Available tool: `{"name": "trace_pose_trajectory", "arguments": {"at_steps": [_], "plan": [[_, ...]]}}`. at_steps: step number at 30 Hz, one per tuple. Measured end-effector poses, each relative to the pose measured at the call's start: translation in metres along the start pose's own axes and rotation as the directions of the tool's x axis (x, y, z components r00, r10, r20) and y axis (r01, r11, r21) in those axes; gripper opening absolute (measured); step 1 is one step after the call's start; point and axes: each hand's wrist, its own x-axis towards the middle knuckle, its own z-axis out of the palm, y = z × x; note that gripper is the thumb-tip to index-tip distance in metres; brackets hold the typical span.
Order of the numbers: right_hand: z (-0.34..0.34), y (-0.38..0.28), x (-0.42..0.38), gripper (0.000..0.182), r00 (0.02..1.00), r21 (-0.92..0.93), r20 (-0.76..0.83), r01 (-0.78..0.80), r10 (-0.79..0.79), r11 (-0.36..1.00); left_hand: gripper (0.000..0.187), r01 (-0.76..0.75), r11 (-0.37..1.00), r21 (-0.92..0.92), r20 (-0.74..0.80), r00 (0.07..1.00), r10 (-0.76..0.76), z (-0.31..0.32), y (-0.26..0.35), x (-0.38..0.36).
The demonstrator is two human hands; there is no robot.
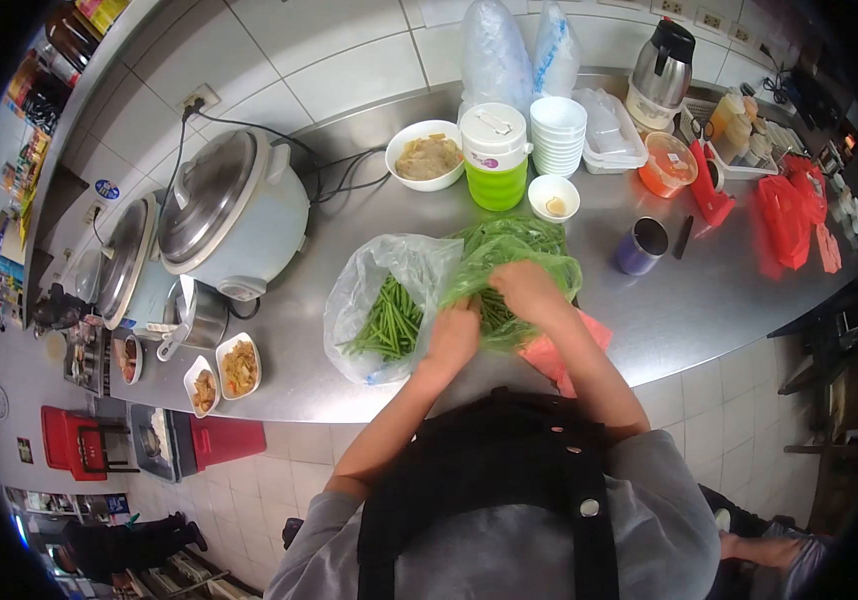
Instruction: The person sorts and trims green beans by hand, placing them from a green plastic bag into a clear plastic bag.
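A green plastic bag (539,268) lies on the steel counter in front of me, with green beans (496,308) showing inside it. My right hand (529,292) is closed on the bag's upper film, fingers curled down. At the bag's left edge, my left hand (456,333) is closed on the film; its fingertips are partly hidden. Just left of it stands an open clear plastic bag (349,290) holding cut green beans (389,318). A pinkish-red plastic piece (589,335) sits under my right forearm.
Rice cookers (239,215) and small food dishes (239,367) stand left. Behind are a noodle bowl (429,160), green-white jug (495,165), stacked white bowls (557,140) and small bowl (554,199). A metal cup (641,247) and knife (684,237) lie right.
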Motion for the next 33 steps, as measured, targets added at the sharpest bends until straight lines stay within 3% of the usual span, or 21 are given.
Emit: {"name": "trace_pose_trajectory", "arguments": {"at_steps": [1,3,5,7,8,13,15,19,21,22,24,25,27,31,33], "plan": [[0.014,0.011,-0.001,0.016,1.0,-0.002,0.005,-0.001,0.001,1.0,0.043,0.003,1.0,-0.005,0.001,1.0,-0.003,0.0,0.0,-0.002],[0.035,0.024,-0.009,0.016,0.983,-0.048,0.082,-0.158,0.162,0.986,0.044,-0.059,0.997,0.05,-0.041,0.997,0.061,-0.001,0.0,0.001],[0.053,0.019,-0.021,0.02,0.974,0.025,0.089,-0.21,0.207,0.977,0.044,-0.065,0.997,0.033,-0.068,0.995,0.067,-0.005,0.002,0.004],[0.064,0.01,-0.03,0.025,0.968,0.078,-0.239,-0.064,0.082,0.995,0.045,-0.072,0.997,0.017,-0.093,0.993,0.073,-0.011,0.005,0.007],[0.068,0.007,-0.032,0.034,0.968,0.117,-0.219,-0.099,0.123,0.988,0.046,-0.035,0.999,-0.012,-0.077,0.996,0.034,-0.014,0.006,0.009],[0.074,0.0,-0.025,0.031,0.97,0.124,-0.214,-0.089,0.114,0.988,0.044,0.044,0.996,-0.081,-0.054,0.997,-0.048,-0.02,0.005,0.014],[0.058,0.001,-0.021,0.026,0.945,0.202,-0.08,-0.296,0.317,0.933,0.038,-0.036,0.998,-0.051,-0.13,0.991,0.029,-0.02,0.0,0.017],[0.018,0.0,-0.035,0.022,0.948,0.188,-0.154,-0.248,0.278,0.95,0.029,-0.068,0.997,-0.043,-0.166,0.984,0.06,-0.021,-0.004,0.022],[0.014,0.014,-0.04,0.016,0.95,0.156,-0.282,-0.09,0.132,0.984,0.024,-0.102,0.992,-0.078,-0.121,0.988,0.093,-0.027,0.0,0.025],[0.012,0.017,-0.043,0.016,0.949,0.156,-0.285,-0.093,0.135,0.983,0.024,-0.108,0.991,-0.078,-0.121,0.988,0.098,-0.031,0.003,0.026],[0.008,0.019,-0.048,0.018,0.929,0.027,-0.355,-0.101,0.104,0.994,0.018,-0.13,0.986,-0.103,-0.065,0.99,0.124,-0.036,0.008,0.025],[0.006,0.018,-0.049,0.018,0.929,0.028,-0.354,-0.102,0.105,0.994,0.018,-0.13,0.986,-0.104,-0.063,0.99,0.124,-0.036,0.009,0.025],[0.0,0.013,-0.051,0.017,0.95,0.028,-0.295,-0.095,0.099,0.995,0.007,-0.277,0.96,-0.032,-0.108,0.956,0.272,-0.037,0.009,0.027],[-0.003,0.012,-0.051,0.018,0.95,0.065,-0.303,-0.053,0.07,0.996,0.004,-0.297,0.946,-0.129,-0.179,0.945,0.273,-0.039,0.008,0.027],[0.0,0.013,-0.049,0.017,0.942,0.179,-0.322,-0.039,0.095,0.983,0.005,-0.259,0.932,-0.253,-0.262,0.946,0.192,-0.044,0.01,0.028]]}}
